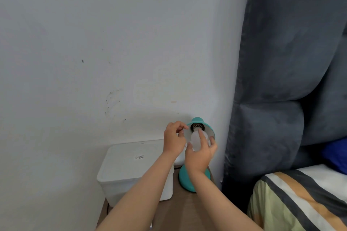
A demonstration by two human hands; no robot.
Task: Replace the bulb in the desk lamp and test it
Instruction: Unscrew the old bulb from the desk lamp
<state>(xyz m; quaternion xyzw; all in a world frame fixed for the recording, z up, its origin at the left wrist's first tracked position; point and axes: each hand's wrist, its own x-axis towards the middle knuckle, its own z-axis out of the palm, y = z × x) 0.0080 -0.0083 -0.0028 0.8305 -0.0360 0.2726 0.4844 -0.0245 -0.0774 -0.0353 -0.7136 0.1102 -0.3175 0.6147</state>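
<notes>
At lamp shade (210, 131), right hand (199, 154) grip holding bulb (196, 139) (frosted), left hand (173, 137) grip pinching shade rim.

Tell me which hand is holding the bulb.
The right hand: its fingers wrap the white bulb at the socket. The left hand only pinches the rim of the teal shade.

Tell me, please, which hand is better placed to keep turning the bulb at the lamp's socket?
The right hand: its fingers already wrap the white bulb under the socket. The left hand pinches the teal shade's rim, probably steadying it.
</notes>
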